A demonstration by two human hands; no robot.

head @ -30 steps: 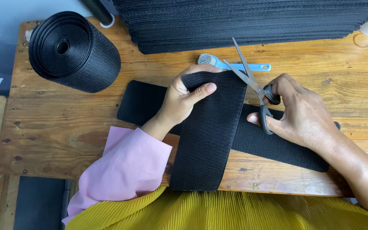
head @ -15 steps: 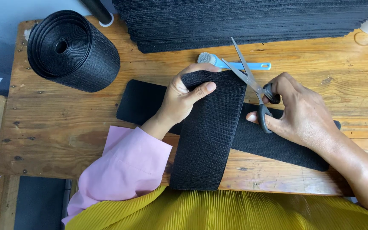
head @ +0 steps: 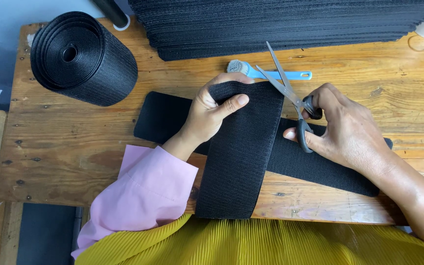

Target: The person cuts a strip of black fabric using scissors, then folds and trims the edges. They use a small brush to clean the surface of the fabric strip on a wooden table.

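Fingers (head: 231,104) of the left hand (head: 207,115) pinch the top edge of the black strap (head: 239,152), thumb on top, just as they did a moment ago. The strap is folded over and runs down the wooden table (head: 74,147) to its near edge; another part of it lies flat across the table under both hands. The right hand (head: 344,127) grips the scissors (head: 290,93) by the loops, with the blades open and their tips pointing up past the strap's top corner. Almost nothing has moved, so the cut looks not yet made. Behind the scissors lies a small blue brush (head: 271,73). A big black roll (head: 82,59) sits at the far left, and a stack of black pieces (head: 290,24) fills the back.
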